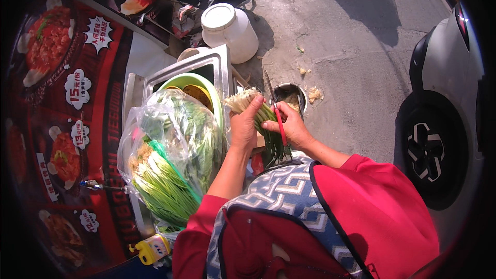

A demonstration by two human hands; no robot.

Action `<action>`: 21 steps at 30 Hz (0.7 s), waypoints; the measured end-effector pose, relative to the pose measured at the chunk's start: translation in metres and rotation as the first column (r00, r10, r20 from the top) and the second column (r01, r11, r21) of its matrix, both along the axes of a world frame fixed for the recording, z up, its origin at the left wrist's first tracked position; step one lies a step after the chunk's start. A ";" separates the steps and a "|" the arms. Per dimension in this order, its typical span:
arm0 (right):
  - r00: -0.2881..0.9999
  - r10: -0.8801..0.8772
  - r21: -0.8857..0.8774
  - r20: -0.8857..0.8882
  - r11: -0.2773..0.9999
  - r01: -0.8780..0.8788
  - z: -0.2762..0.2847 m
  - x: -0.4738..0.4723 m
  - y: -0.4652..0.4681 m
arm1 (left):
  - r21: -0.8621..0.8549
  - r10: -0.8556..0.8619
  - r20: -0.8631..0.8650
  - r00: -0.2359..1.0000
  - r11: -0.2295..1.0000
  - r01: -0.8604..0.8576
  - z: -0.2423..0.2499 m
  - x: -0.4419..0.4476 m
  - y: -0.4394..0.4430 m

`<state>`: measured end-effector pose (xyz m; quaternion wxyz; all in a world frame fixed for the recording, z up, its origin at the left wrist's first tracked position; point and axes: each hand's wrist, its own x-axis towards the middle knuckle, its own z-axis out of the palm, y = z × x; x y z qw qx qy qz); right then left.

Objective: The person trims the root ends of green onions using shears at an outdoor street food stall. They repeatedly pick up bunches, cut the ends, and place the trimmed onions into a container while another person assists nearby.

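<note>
My left hand (pixel 245 124) is closed around a bunch of green onions (pixel 267 118), white ends pointing up and left, green leaves hanging down towards my apron. Red-handled scissors (pixel 279 124) are in my right hand (pixel 290 126), their dark blades pointing up and away; that hand's thumb and fingers also touch the bunch's right side. To the left, more green onions (pixel 166 186) with roots lie on a clear plastic bag (pixel 131 124) of leafy greens (pixel 201 139).
A steel sink (pixel 226 60) holds a green basin (pixel 215 93). Beyond stands a white lidded plastic barrel (pixel 236 38). A lined bucket (pixel 306 100) holds scraps; trimmings (pixel 316 93) lie on the pavement. A yellow pump bottle (pixel 153 248) is at lower left, a parked car (pixel 445 58) at right.
</note>
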<state>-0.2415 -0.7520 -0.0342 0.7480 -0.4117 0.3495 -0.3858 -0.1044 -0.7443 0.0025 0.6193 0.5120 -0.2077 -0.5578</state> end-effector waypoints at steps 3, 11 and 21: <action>0.998 0.012 -0.066 -0.055 0.998 -0.016 0.022 -0.002 -0.010 | -0.102 -0.073 -0.057 0.996 0.993 0.067 0.020 0.004 0.004; 0.976 0.116 -0.078 0.187 0.992 -0.103 0.053 0.003 0.007 | -0.158 -0.387 0.005 0.922 0.910 0.383 0.049 0.015 0.032; 0.962 0.090 -0.020 0.257 0.996 -0.087 0.050 -0.001 0.025 | -0.292 -0.433 -0.255 0.865 0.887 0.358 0.050 0.018 0.050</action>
